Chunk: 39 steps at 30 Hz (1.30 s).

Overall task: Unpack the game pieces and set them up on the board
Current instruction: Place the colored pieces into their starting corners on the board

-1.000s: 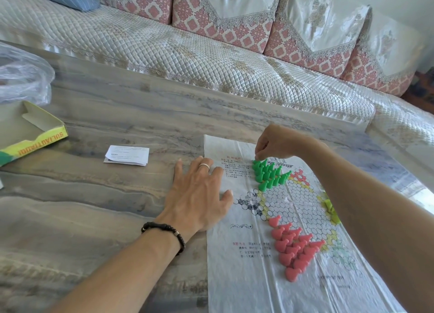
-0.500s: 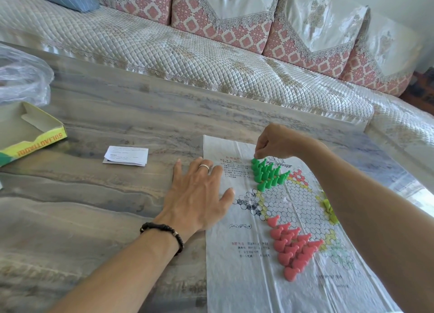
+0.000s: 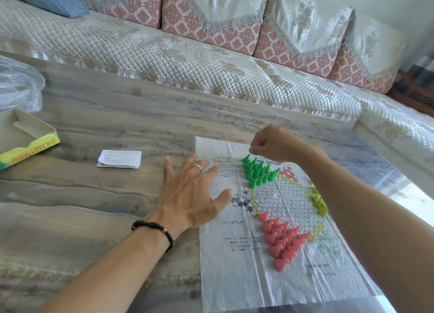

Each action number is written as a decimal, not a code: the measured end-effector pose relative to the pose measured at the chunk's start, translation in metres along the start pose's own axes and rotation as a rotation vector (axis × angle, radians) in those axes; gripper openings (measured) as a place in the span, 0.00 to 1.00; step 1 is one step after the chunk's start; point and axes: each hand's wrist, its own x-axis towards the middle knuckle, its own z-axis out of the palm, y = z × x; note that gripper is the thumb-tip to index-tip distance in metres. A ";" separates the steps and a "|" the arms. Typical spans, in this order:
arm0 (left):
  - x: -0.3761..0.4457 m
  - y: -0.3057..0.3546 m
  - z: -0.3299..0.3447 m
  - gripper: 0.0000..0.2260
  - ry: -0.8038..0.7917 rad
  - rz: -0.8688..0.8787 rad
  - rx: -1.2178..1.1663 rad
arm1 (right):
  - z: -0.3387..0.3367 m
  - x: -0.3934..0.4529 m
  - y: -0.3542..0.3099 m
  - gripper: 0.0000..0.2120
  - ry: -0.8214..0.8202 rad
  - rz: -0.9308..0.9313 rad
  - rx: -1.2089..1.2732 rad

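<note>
A thin paper game board [image 3: 234, 279] printed with a ring of hexagon cells lies on the marbled table. A cluster of green pawns [image 3: 257, 171] stands at its far corner and a triangle of pink pawns [image 3: 283, 240] at the near one. A few yellow-green pawns [image 3: 319, 202] lie at the right rim, partly hidden by my right forearm. My left hand [image 3: 190, 195] lies flat with spread fingers on the board's left edge. My right hand [image 3: 267, 143] hovers just above the green pawns, fingers curled, with nothing visible in them.
An open yellow-green game box [image 3: 30, 143] sits at the table's left edge, with a clear plastic bag [image 3: 16, 87] behind it. A folded white leaflet [image 3: 119, 158] lies left of the board. A quilted sofa [image 3: 187, 61] runs along the table's far side.
My right hand has lifted off the top of the green pawns and drawn slightly right. My left hand stays flat on the board's edge.
</note>
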 end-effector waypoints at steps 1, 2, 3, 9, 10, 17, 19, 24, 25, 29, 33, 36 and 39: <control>-0.002 0.000 -0.001 0.38 0.006 0.014 0.005 | -0.001 -0.008 -0.002 0.10 0.019 -0.012 -0.003; -0.003 0.000 -0.002 0.38 0.016 0.032 0.010 | -0.002 -0.017 -0.004 0.09 0.030 -0.024 -0.009; -0.005 0.000 -0.003 0.37 0.027 0.055 0.020 | -0.002 -0.027 -0.005 0.08 0.036 -0.037 -0.014; -0.016 0.009 -0.012 0.37 0.068 0.194 0.143 | -0.010 -0.096 0.011 0.06 0.068 -0.011 -0.040; -0.017 0.013 -0.013 0.38 0.076 0.203 0.140 | -0.013 -0.108 0.017 0.07 0.078 0.016 -0.036; -0.053 0.073 -0.011 0.35 0.087 0.265 -0.004 | -0.023 -0.184 0.055 0.08 0.125 0.179 -0.023; -0.069 0.093 -0.006 0.33 0.043 0.315 0.020 | -0.021 -0.203 0.063 0.08 0.137 0.204 -0.002; -0.095 0.148 0.011 0.28 -0.048 0.457 0.093 | -0.010 -0.247 0.082 0.07 0.187 0.261 0.097; -0.098 0.159 0.017 0.29 -0.064 0.483 0.102 | -0.007 -0.254 0.085 0.06 0.196 0.270 0.108; -0.099 0.196 0.039 0.28 -0.124 0.559 0.107 | -0.003 -0.273 0.101 0.05 0.250 0.297 0.161; -0.087 0.210 0.056 0.28 -0.133 0.562 0.131 | 0.001 -0.271 0.114 0.05 0.283 0.324 0.213; -0.079 0.212 0.067 0.27 -0.142 0.528 0.134 | 0.005 -0.256 0.122 0.06 0.297 0.349 0.249; -0.075 0.211 0.075 0.28 -0.159 0.497 0.090 | 0.012 -0.234 0.124 0.07 0.307 0.342 0.266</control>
